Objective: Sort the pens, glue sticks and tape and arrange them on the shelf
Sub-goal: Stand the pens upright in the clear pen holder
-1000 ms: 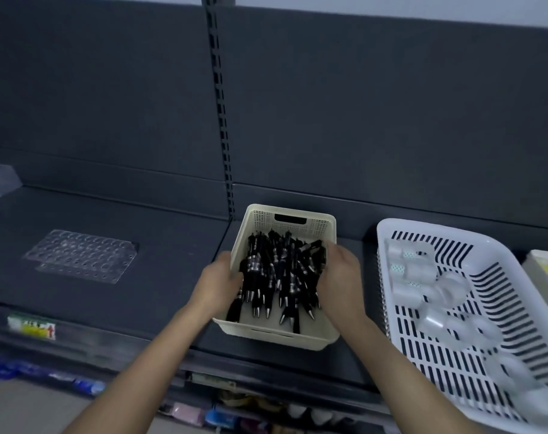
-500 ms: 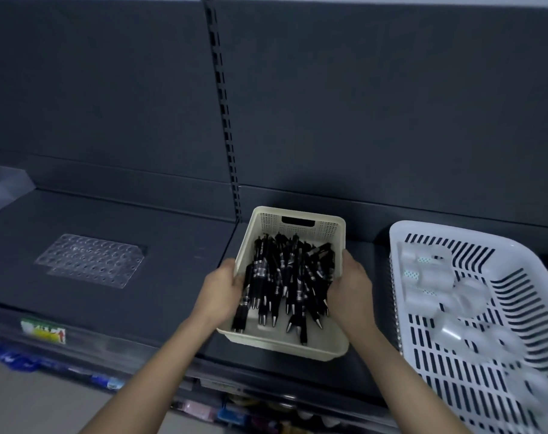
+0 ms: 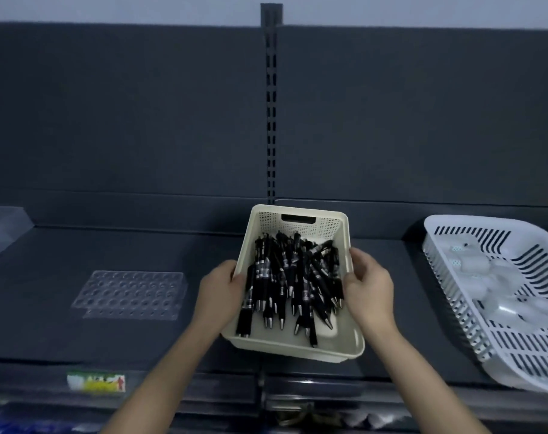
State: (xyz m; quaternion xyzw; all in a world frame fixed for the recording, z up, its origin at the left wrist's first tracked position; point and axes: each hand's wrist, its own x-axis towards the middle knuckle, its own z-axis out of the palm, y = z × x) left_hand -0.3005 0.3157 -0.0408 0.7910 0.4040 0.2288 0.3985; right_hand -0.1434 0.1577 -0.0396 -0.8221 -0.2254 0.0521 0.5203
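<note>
Slid leftward along the dark shelf [image 3: 78, 339] since a second ago: cream basket [image 3: 297, 350] of black pens [image 3: 291, 283], now well apart from the white slotted basket [image 3: 448, 308] it stood just beside.

Far left, bare shelf around a clear perforated rack [image 3: 130, 294], lying flat, with open room between it and the cream basket. Below on the front lip, a yellow-green price label [image 3: 95, 382].

Next, left hand [image 3: 218, 292] gripping the cream basket's left rim, fingers curled round the edge. Between the hands, pens heaped lengthwise, tips mostly toward the near wall. Near rim close to the shelf's front edge; far wall just short of the back panel, below the slotted upright [image 3: 271, 120]. Resting or lifted, cannot tell.

Right hand [image 3: 368, 289] grasping the right rim likewise. Beyond it a strip of bare shelf, then the white basket holding rolls of clear tape [image 3: 482, 267], cut off by the frame's right edge.
</note>
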